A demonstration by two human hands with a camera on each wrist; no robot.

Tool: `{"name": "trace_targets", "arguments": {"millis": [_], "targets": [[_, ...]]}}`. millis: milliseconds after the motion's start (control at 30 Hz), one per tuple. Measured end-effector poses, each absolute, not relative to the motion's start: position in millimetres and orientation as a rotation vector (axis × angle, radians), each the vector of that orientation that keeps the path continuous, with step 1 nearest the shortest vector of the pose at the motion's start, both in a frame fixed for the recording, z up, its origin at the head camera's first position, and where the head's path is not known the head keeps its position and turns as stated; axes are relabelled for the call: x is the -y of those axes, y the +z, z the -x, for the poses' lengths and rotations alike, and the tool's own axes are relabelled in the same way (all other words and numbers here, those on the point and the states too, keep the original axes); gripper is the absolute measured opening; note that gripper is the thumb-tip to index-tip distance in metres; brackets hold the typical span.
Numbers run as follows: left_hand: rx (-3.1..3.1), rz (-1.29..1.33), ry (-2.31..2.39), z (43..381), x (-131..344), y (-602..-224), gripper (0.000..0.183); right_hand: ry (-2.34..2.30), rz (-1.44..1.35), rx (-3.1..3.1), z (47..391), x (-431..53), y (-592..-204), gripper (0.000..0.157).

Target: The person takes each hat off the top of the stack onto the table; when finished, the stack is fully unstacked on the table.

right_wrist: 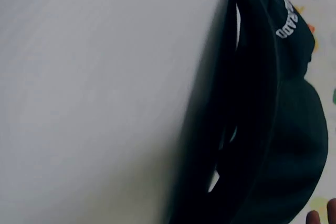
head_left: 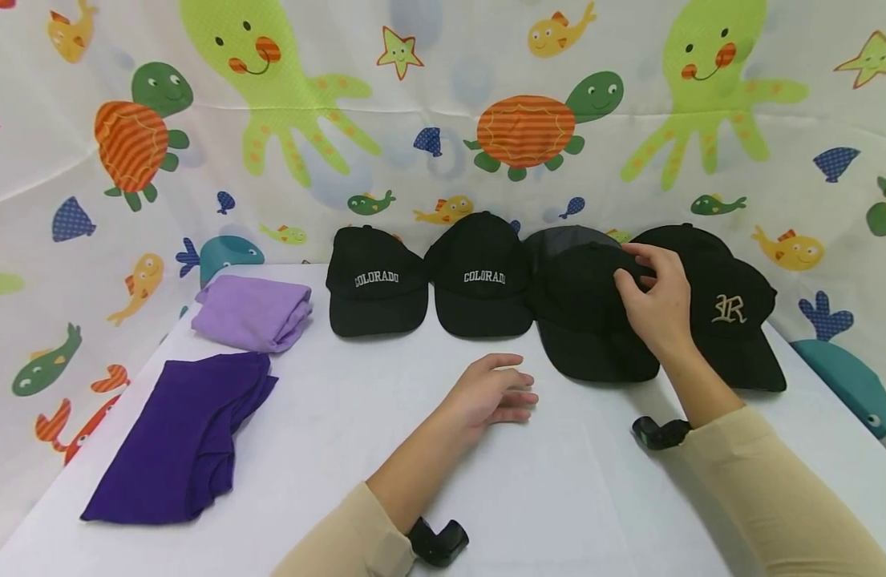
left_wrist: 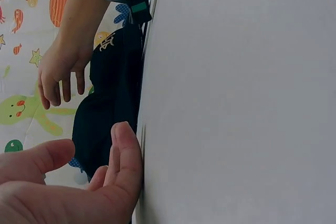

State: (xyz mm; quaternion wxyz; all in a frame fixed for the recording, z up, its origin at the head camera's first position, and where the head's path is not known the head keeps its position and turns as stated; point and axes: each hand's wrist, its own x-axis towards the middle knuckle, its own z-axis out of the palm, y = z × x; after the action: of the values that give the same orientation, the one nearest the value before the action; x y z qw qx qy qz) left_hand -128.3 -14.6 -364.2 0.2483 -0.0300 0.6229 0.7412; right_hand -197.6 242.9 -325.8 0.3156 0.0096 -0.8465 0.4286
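Note:
My right hand is over the right side of a plain black cap, its fingers loosely bent. In the left wrist view the same right hand hangs above the caps with nothing in its fingers. Only fingertips show in the right wrist view, beside the crown of the plain cap. My left hand hovers low over the middle of the table, fingers relaxed and holding nothing. Right of the plain cap stands a black cap with a gold R.
Two black COLORADO caps, one left and one right, stand along the back. A dark grey cap shows behind the plain one. At left lie a folded lilac cloth and a dark purple cloth on the white table.

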Motion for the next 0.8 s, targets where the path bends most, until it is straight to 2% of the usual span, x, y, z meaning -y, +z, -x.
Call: {"name": "trace_targets", "arguments": {"millis": [433,800], "targets": [[-1.747,0.088,2.087,127.5,37.9,-360.7,0.052,1.259,-0.066,2.158,197.0,-223.1,-320.7,0.037],[-1.792,0.221,2.25,123.5,56.8,-360.5,0.05,1.383,-0.165,2.121,197.7,-203.7,-322.9,0.036]]}}
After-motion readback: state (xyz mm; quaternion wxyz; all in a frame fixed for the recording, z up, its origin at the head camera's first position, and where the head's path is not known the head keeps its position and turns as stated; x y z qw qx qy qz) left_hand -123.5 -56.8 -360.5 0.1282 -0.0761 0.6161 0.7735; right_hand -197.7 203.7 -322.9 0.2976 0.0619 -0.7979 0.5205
